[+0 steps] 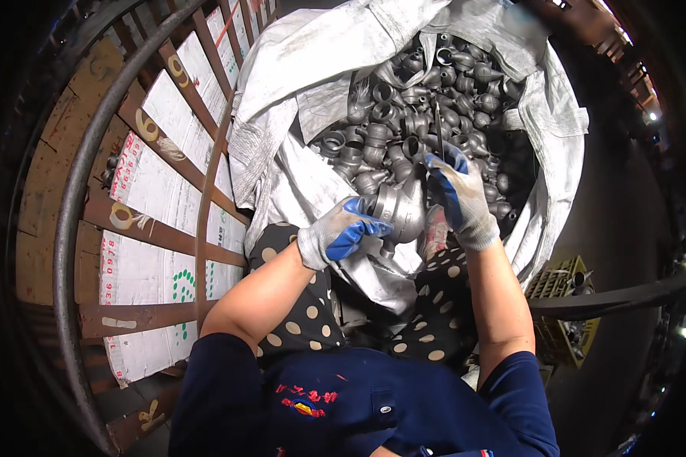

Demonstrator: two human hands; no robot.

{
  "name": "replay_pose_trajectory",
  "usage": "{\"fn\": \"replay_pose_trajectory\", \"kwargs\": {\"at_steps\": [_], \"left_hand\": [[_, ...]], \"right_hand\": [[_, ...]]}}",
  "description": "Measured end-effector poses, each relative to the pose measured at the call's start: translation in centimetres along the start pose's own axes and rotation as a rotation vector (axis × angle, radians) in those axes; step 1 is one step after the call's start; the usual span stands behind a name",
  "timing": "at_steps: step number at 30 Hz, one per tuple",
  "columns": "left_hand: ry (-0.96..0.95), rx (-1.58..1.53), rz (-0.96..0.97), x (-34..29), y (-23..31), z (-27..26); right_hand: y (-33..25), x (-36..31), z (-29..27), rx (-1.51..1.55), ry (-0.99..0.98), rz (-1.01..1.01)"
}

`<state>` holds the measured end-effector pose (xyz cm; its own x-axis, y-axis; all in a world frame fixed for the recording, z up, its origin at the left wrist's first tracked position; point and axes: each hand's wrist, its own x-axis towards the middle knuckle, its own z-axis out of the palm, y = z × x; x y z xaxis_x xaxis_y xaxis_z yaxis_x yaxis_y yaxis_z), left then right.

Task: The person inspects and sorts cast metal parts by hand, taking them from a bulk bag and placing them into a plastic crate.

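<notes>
My left hand (344,228), in a grey glove with blue coating, is closed on a grey metal casting (401,213). The casting is large and rounded, with a ringed collar, a tapering upper end and a short stub below. My right hand (460,190), gloved the same way, is closed around a slim dark flat tool (439,126). Its narrow blade points away from me, just right of the casting's tapered end. The part inside my right palm is hidden. Beyond both hands, many similar grey castings (381,137) lie heaped in a large white woven bag (312,57).
A rusty metal rack (206,206) with a curved bar stands at the left, holding white printed cartons (156,305). A yellow crate (552,286) with metal parts sits at the lower right, behind a dark bar (610,305). The bag's folds hang over my knees.
</notes>
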<state>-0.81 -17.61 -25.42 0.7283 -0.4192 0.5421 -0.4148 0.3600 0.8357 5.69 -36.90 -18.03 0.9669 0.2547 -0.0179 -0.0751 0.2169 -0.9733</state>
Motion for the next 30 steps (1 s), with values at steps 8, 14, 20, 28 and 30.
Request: {"fn": "replay_pose_trajectory", "kwargs": {"at_steps": [8,14,20,28,30], "left_hand": [[0.159,0.206,-0.229,-1.7,1.0,0.9],[0.198,0.371,-0.154,-2.5,-0.5,-0.2],[0.414,-0.165,-0.586,-2.7,-2.3,-0.1],[0.536,-0.350,-0.410,-3.3,-2.4,0.9],[0.469,-0.568,-0.442,-3.2,-2.7,0.8]], "right_hand": [[-0.2,-6.2,-1.9,-0.327,-0.118,0.033],[0.5,-7.4,-1.8,-0.457,-0.194,-0.068],[1.5,-7.0,-2.5,-0.758,-0.277,-0.161],[1.6,-6.9,-2.7,-0.861,-0.236,-0.119],[1.8,-6.9,-2.6,-0.943,-0.216,-0.147]]}}
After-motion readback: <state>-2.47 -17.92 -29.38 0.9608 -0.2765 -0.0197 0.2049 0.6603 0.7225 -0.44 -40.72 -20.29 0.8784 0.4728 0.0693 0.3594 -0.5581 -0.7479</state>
